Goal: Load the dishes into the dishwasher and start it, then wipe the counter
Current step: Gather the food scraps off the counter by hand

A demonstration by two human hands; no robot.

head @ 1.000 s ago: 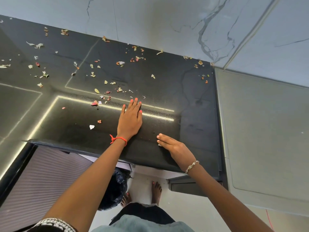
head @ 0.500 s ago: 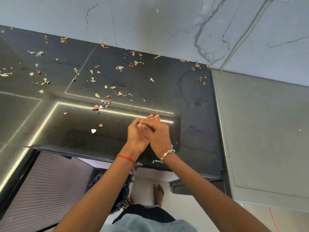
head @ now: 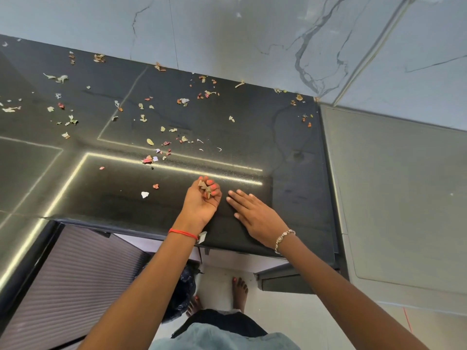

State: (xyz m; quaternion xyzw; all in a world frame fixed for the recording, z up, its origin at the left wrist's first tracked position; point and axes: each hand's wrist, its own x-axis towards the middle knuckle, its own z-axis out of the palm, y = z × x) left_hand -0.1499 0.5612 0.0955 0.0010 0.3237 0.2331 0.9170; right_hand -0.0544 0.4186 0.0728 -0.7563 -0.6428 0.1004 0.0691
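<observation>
The glossy black counter (head: pixel 283 137) is strewn with several small dry peel scraps (head: pixel 149 159), pink, tan and white, mostly toward the back and left. My left hand (head: pixel 202 202) is cupped palm up just above the counter's front part, its fingers curled around a few tan scraps (head: pixel 205 188). My right hand (head: pixel 252 213) lies flat on the counter right beside it, palm down, fingers spread and pointing left toward the left hand. No dishes or dishwasher are visible.
A marble-pattern wall (head: pixel 252 34) backs the counter. A grey appliance top (head: pixel 399 198) adjoins its right edge. Below the front edge are a ribbed cabinet front (head: pixel 70 281), a dark bin bag (head: pixel 184 291), an open drawer (head: pixel 283 281) and my bare feet.
My hands lay flat on the counter, then came together above it. Now they have parted: the left holds gathered scraps, the right is flat on the surface again.
</observation>
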